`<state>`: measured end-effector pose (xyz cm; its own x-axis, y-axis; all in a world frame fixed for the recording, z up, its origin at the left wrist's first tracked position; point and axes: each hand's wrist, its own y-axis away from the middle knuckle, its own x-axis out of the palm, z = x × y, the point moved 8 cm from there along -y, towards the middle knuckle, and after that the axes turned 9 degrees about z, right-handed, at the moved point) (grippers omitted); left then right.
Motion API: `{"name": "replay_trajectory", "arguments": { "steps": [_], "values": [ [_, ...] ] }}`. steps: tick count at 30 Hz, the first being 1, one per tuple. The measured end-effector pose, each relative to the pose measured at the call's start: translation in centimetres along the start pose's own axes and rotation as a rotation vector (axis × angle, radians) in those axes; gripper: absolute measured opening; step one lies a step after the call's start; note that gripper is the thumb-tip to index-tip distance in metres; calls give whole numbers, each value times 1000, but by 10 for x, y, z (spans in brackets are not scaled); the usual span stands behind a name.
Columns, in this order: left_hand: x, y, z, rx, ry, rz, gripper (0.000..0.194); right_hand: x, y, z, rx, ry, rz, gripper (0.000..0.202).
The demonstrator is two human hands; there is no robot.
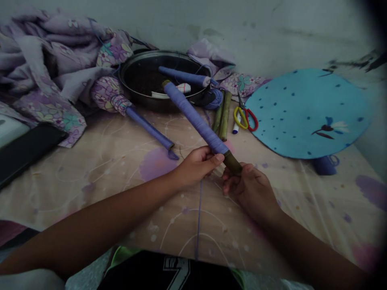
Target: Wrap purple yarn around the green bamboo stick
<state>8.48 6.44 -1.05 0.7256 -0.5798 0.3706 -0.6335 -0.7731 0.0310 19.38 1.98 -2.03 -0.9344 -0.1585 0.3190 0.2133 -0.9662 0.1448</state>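
Observation:
Both hands hold a bamboo stick (pixel 198 121) wound tightly with purple yarn over most of its length, its bare greenish ends showing. My left hand (pixel 201 163) grips it near the lower edge of the winding, thumb on top. My right hand (pixel 252 189) closes its fingers on the bare lower end. A loose purple strand (pixel 198 225) hangs from below my left hand to the table's front edge. The stick tilts up to the left, its far end in front of the black pan (pixel 142 98).
A purple-wrapped stick with a cloth-covered head (pixel 148 127) lies at left. Another wrapped stick (pixel 184 76) rests on the pan. Bare bamboo pieces (pixel 225 117), scissors (pixel 246 119), a marker (pixel 236 124) and a blue round fan-like sheet (pixel 302 112) lie right. Floral cloth (pixel 66 76) is heaped at back left.

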Motion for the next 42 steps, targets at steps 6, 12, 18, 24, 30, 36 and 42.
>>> {"name": "replay_trajectory", "arguments": {
  "steps": [6,12,18,24,30,36,42],
  "values": [
    [-2,0,-2,38,-3,-28,30,0,-2,5,-45,-32,-29,44],
    [-2,-1,-1,19,-10,-14,26,-2,1,2,16,-2,-52,25],
    [3,0,-4,22,35,25,17,-2,0,-2,61,2,-17,40],
    [2,0,-4,39,33,0,18,2,-2,3,3,-64,14,34],
    [1,-1,-3,39,14,1,21,-1,-1,3,36,-11,-46,30],
    [4,-1,-5,39,56,30,22,2,0,-1,113,34,2,41],
    [1,-1,-4,43,39,12,26,2,0,-1,101,-16,-4,38]
  ]
}}
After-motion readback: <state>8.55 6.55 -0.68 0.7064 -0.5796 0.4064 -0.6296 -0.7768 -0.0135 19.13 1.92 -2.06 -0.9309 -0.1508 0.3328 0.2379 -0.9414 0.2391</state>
